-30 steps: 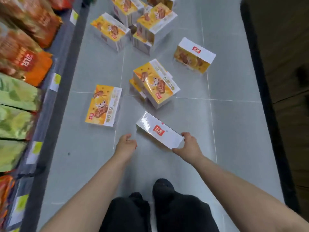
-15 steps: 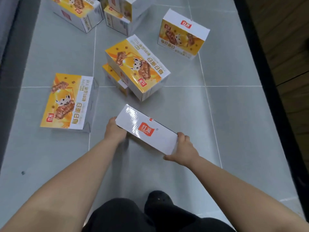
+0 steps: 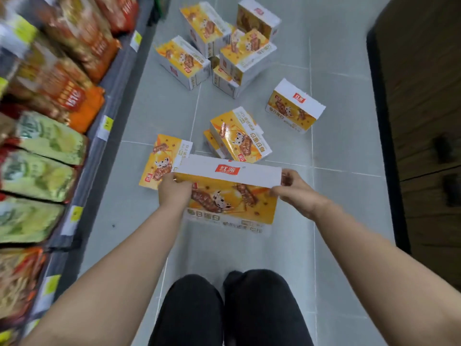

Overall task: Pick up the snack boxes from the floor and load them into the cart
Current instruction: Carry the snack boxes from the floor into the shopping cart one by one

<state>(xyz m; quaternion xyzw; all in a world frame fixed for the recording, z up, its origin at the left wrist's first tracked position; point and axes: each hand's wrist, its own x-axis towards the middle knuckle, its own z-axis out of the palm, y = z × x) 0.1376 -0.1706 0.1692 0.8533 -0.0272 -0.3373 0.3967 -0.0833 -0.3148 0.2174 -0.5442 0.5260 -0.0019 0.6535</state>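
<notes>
The grey tiled floor (image 3: 344, 171) is strewn, further off, with yellow-and-white cardboard snack boxes (image 3: 239, 143). One rectangular yellow-and-white snack box (image 3: 232, 196) is held near, long axis running left to right, white red-logo panel uppermost, yellow cartoon face turned near. Its left end is gripped by the left hand (image 3: 174, 191), its right end pinched by the right hand (image 3: 296, 193).

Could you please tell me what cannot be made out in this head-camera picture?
Head view throughout.
Cart: not in frame.
Held snack box: left end covered by the left hand, right corner by the right hand; bottom print blurred.
Lower box of the middle stack: mostly covered by the box on top.
Shelf snack bags: motion blur, labels unreadable.
Shelf price tags: too small and blurred to read.
</notes>
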